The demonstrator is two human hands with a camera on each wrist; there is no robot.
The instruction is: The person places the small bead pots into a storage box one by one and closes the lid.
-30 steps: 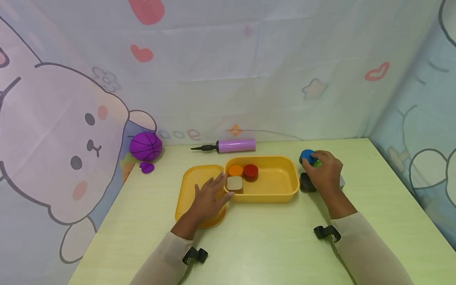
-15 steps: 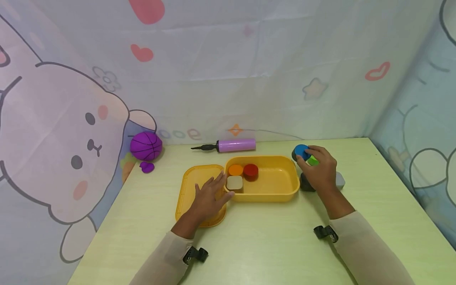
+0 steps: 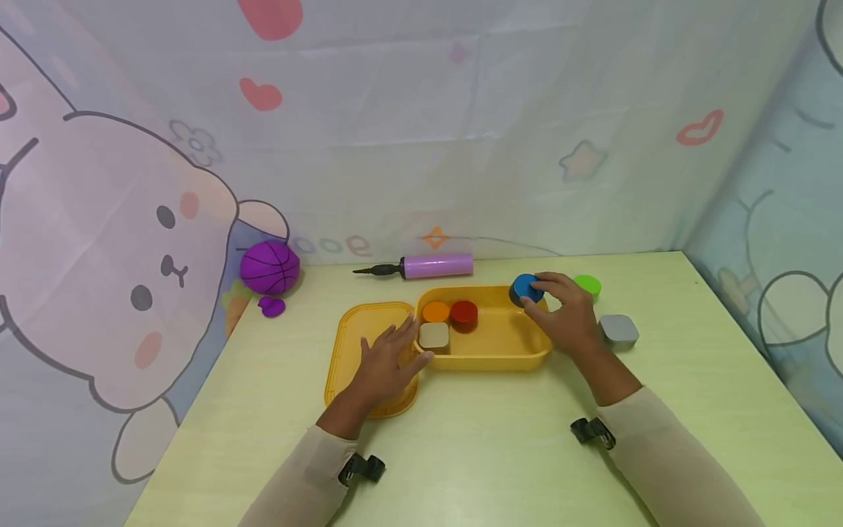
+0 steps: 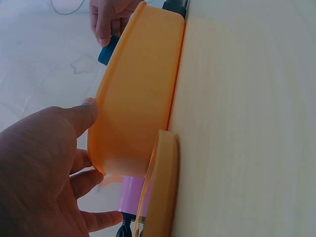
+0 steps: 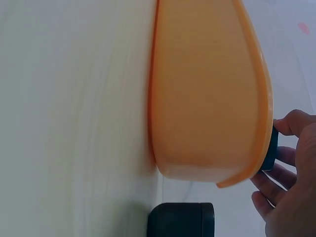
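Between thumb and fingers, my right hand [image 3: 571, 315] pinches a small round container [image 3: 526, 288] with a blue top and dark body. It is over the back right corner of the yellow plastic box [image 3: 487, 362]. In the right wrist view, the dark body [image 5: 271, 148] shows just past the box's rim, partly hidden by it. My left hand [image 3: 387, 366] has its fingers spread, the tips at the box's left end; in the left wrist view the thumb touches the rim. Inside the box are an orange round piece [image 3: 435, 312], a red round one [image 3: 464, 315] and a beige squarish one [image 3: 434, 337].
A yellow lid [image 3: 354, 340] lies under the left hand. Right of the box are a green round piece [image 3: 587, 286], a grey squarish one [image 3: 618, 331] and a dark container [image 5: 182, 219]. Behind stand a purple hand pump [image 3: 437, 266], purple ball [image 3: 270, 268] and small purple duck [image 3: 271, 307].
My right hand has lifted the blue-topped container and carried it left to above the box's corner, uncovering the green and grey pieces. The left hand has stayed put.
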